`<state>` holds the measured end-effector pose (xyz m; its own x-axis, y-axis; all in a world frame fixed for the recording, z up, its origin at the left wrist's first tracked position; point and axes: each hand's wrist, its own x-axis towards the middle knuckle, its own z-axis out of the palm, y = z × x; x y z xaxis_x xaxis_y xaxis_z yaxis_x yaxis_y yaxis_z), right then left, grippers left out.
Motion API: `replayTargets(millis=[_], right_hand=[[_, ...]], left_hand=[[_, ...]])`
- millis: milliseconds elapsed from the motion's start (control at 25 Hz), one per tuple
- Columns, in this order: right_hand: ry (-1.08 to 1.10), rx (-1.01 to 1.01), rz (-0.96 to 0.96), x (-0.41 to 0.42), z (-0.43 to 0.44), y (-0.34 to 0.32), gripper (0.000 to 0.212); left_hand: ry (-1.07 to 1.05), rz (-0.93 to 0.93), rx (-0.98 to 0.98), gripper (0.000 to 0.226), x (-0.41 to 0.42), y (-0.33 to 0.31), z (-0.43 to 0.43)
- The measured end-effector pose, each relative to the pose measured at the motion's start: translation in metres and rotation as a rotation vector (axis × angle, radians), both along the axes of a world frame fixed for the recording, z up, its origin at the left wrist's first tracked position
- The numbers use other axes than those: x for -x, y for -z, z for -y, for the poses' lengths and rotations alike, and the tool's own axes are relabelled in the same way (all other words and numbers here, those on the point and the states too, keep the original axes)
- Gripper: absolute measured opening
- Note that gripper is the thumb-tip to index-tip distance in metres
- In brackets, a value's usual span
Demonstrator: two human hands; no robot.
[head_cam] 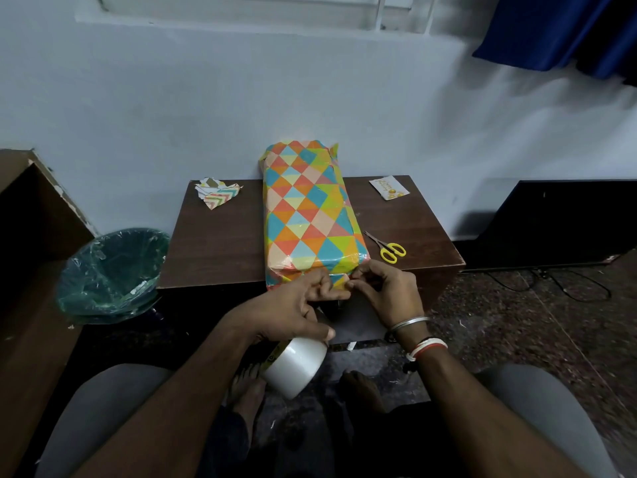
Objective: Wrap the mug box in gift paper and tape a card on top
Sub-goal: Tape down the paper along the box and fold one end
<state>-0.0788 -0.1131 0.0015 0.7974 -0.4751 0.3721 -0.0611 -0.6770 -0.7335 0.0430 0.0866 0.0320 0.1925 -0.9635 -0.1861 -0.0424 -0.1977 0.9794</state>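
A: While resting lengthwise on table [224, 236], mug box [306, 208] fully papered. Step?
B: Probably sealing near end: using left hand [296, 305] to grip tape roll [296, 367], right hand [382, 288] to pinch paper flap [339, 281]. Next, likely pressing tape flat, then fetching card [389, 192] from far right corner.

The wrapped box [310, 215] lies lengthwise on the worktop [224, 243], with its far end at the wall. Left of the box are the paper scraps [217, 194]; further left, off the worktop, is the bin [110, 270]. Right of the box, the card [389, 188] lies behind the scissors [387, 248]. Before the box is the tape roll [296, 367].
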Motion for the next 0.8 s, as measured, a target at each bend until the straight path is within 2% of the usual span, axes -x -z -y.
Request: replayTargets(millis=[280, 440, 560, 800], right_hand=[[0.126, 0.152, 0.022, -0.005, -0.008, 0.010, 0.017], [0.204, 0.135, -0.078, -0.006, -0.010, 0.002, 0.046], [0.220, 0.276, -0.286, -0.006, -0.004, -0.008, 0.063], [0.281, 0.494, -0.296, 0.003, 0.007, -0.016, 0.055]], left_hand=[[-0.105, 0.070, -0.032, 0.054, 0.002, 0.022, 0.010], [-0.128, 0.007, -0.014, 0.055, -0.002, 0.028, 0.010], [-0.135, 0.005, -0.012, 0.056, -0.001, 0.028, 0.010], [-0.143, 0.012, -0.018, 0.056, 0.004, 0.023, 0.012]])
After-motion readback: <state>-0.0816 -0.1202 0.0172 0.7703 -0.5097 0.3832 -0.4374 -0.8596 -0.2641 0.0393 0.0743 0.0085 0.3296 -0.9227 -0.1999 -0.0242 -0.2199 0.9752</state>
